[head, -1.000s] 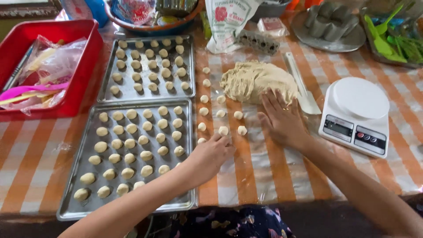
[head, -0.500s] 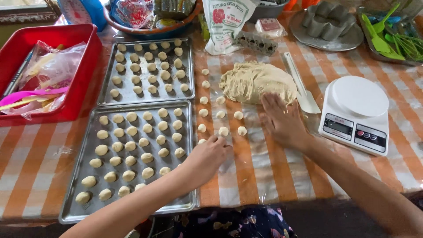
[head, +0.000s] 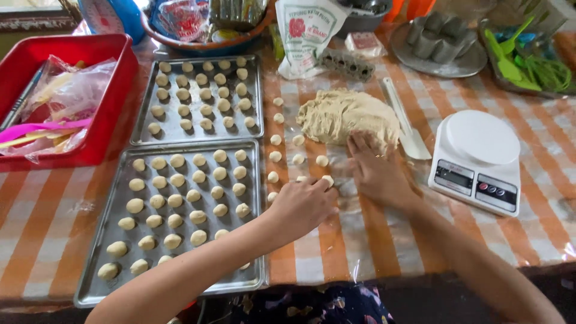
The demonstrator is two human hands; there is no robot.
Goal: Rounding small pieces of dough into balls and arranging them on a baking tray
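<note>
A lump of pale dough (head: 345, 115) lies on clear plastic over the orange-checked tablecloth. My right hand (head: 377, 171) rests flat beside it, fingertips touching the dough's near edge. My left hand (head: 303, 204) hovers just right of the near metal tray (head: 108, 243), fingers pinched on a small dough ball (head: 327, 179). Several loose dough balls (head: 276, 139) sit in a column between the trays and the lump. Both trays carry rows of dough balls; the far tray (head: 255, 90) stands behind the near one.
A white kitchen scale (head: 477, 157) stands to the right. A white plastic scraper (head: 408, 129) lies beside the dough. A red bin (head: 114, 102) with plastic bags is at the left. A flour bag (head: 309, 33), metal moulds (head: 438, 42) and green tools (head: 519, 63) line the back.
My left hand moved right from the near tray's edge to the loose balls and closed on one. My right hand slid up toward the dough lump.
</note>
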